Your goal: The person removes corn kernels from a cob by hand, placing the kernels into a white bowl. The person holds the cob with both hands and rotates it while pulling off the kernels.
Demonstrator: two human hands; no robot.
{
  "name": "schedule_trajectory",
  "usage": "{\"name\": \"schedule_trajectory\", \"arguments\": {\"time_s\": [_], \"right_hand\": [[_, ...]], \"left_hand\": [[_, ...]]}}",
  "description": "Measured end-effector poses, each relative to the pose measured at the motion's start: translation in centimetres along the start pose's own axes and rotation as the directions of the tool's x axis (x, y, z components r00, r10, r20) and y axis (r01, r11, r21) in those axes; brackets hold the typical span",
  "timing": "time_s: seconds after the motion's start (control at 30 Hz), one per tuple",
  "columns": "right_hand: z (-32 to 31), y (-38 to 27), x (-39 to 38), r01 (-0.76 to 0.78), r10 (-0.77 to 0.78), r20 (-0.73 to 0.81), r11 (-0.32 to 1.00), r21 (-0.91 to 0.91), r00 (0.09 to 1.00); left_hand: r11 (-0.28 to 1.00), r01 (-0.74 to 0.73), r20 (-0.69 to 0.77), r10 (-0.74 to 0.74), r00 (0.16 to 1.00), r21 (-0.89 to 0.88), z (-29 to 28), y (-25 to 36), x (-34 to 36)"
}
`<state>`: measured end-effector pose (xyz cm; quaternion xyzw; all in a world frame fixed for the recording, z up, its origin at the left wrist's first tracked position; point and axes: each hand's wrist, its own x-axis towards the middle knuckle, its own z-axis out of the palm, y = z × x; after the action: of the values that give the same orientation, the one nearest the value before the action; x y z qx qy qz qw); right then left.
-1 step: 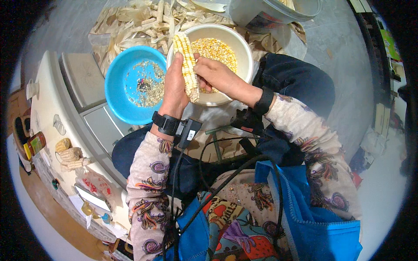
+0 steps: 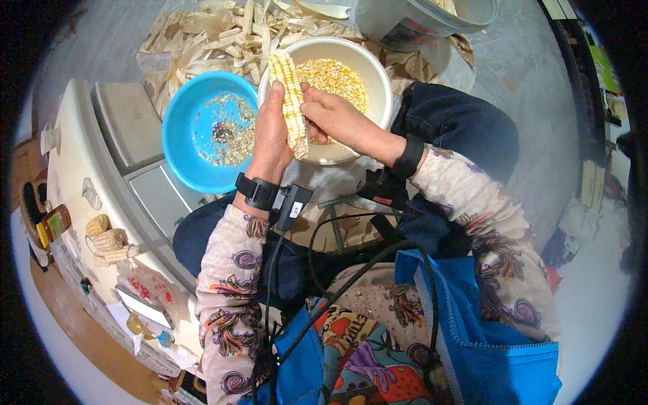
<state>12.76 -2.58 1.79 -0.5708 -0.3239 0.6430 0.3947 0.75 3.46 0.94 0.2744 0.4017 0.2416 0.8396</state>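
An ear of dried corn with pale yellow kernels stands nearly upright over the left rim of a white basin. My left hand is wrapped round its lower left side, thumb pointing up along it. My right hand presses against the ear from the right with the thumb, its other fingers partly hidden behind and below. Loose corn kernels cover the bottom of the white basin. Just left of it is a blue basin with a scatter of pale bits and some dark ones.
Husks and bare cobs lie heaped on a sheet beyond the basins. A large grey bucket stands at the far right. On the cabinet at left lie several corn ears. Black cables run from my wrists across my lap.
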Motion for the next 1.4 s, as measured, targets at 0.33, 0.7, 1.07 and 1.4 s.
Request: {"name": "schedule_trajectory", "arguments": {"time_s": [0.33, 0.7, 1.07, 1.4], "right_hand": [[0.1, 0.6, 0.3, -0.068, 0.072, -0.041, 0.994, 0.082, 0.997], [0.2, 1.6, 0.7, 0.103, -0.165, -0.121, 0.909, -0.404, 0.979], [-0.6, 0.5, 0.4, 0.063, -0.083, -0.100, 0.980, -0.188, 0.991], [-0.4, 1.8, 1.3, 0.005, -0.080, -0.216, 0.945, -0.328, 0.973]], "left_hand": [[0.997, -0.010, 0.003, 0.010, 1.000, 0.072, -0.3, -0.7, 0.2], [0.983, -0.170, -0.137, 0.178, 0.974, 0.064, 0.6, -2.0, 0.1], [0.999, -0.032, 0.065, 0.035, 0.997, -0.041, -0.2, -1.2, -0.4], [0.992, -0.129, -0.130, 0.128, 0.983, -0.003, 1.0, -2.2, -0.1]]}}
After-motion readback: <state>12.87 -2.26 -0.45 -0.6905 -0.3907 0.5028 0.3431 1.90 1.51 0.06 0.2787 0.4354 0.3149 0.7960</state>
